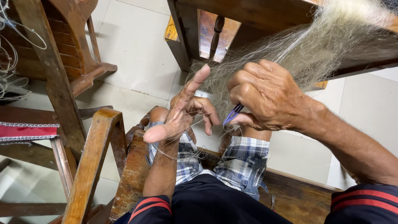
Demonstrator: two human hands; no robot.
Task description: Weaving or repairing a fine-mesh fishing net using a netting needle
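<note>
Meanwhile, pale fibre strands [290, 49] are being stretched taut over the spread left hand [182, 114] while small blue snips [233, 113] are being gripped in the right hand [265, 95], so single threads are being isolated.

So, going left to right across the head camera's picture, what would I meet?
Red cloth strip → wooden chair arm → left hand → small blue-handled snips → right hand → pale fibre bundle.
</note>
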